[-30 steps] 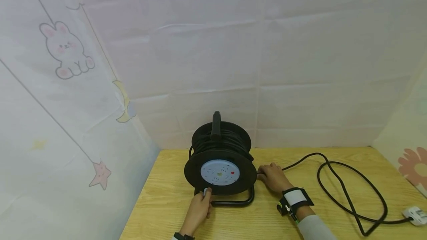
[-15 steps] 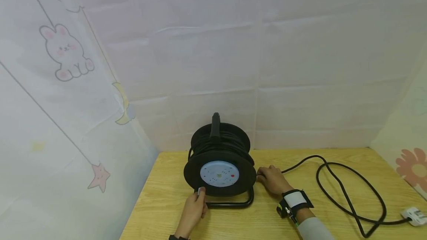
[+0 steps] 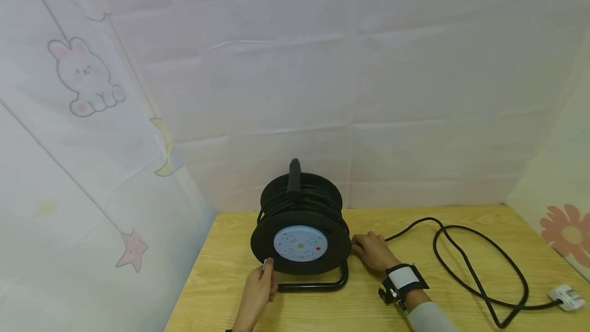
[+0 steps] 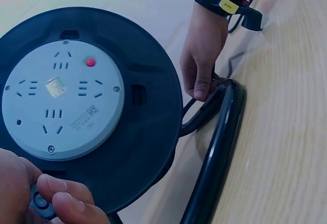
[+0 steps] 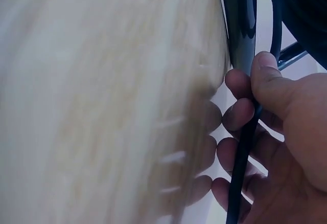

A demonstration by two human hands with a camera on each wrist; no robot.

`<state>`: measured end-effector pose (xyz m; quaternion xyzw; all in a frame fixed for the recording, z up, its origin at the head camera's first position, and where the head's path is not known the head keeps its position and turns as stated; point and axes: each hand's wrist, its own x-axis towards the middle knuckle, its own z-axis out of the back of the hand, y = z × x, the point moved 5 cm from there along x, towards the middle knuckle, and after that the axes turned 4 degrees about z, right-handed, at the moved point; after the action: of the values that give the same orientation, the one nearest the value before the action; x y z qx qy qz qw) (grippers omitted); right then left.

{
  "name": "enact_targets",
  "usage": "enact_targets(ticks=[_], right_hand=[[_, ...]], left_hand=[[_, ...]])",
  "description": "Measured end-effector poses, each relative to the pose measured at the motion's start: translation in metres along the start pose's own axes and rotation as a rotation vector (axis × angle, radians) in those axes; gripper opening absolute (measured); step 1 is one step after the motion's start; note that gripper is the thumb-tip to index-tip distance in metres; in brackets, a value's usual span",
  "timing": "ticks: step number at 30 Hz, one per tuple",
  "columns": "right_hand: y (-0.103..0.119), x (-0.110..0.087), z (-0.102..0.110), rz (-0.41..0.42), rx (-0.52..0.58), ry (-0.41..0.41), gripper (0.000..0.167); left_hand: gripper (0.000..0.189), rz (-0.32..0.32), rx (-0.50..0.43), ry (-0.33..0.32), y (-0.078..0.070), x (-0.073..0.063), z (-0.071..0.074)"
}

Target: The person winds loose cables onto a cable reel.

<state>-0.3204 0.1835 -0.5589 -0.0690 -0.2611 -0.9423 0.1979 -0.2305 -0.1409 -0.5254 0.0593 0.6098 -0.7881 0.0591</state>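
1. One black cable reel (image 3: 300, 222) stands at lower centre, its tube frame (image 3: 313, 287) probably keeping the drum off the table (image 3: 221, 270).
2. My left hand (image 3: 255, 288) has fingers gripping a grey knob (image 4: 42, 203), likely for leverage.
3. My right hand (image 3: 374, 252) has fingers pinching the cable (image 5: 237, 183), presumably to guide it.
4. Lower right, it ends in a white plug (image 3: 567, 297).
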Motion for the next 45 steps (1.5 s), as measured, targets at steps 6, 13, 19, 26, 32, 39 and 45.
enact_targets(ticks=[6,13,19,26,32,39,45], right_hand=[[0.005,-0.002,-0.001,0.026,-0.001,-0.020,0.019],[0.007,-0.005,0.000,0.040,-0.022,-0.012,0.020],[0.005,-0.004,0.001,0.060,-0.038,-0.035,0.017],[0.004,-0.003,0.000,0.031,-0.013,-0.002,0.016],[0.004,-0.006,-0.002,0.078,-0.045,-0.030,0.015],[0.006,-0.005,0.000,0.031,-0.020,0.004,0.010],[0.009,-0.005,0.002,0.007,-0.024,0.031,0.011]], left_hand=[[0.051,0.011,-0.006,-0.020,-0.005,-0.001,0.005],[0.051,0.026,-0.022,-0.047,-0.010,-0.003,0.011],[0.053,0.013,-0.001,-0.064,-0.017,-0.002,0.016],[0.053,0.034,-0.022,-0.051,-0.023,-0.004,0.020],[0.053,0.046,-0.039,-0.061,-0.028,-0.006,0.023],[0.052,0.037,-0.079,-0.078,-0.033,-0.006,0.024],[0.050,0.044,-0.086,-0.085,-0.035,-0.006,0.024]])
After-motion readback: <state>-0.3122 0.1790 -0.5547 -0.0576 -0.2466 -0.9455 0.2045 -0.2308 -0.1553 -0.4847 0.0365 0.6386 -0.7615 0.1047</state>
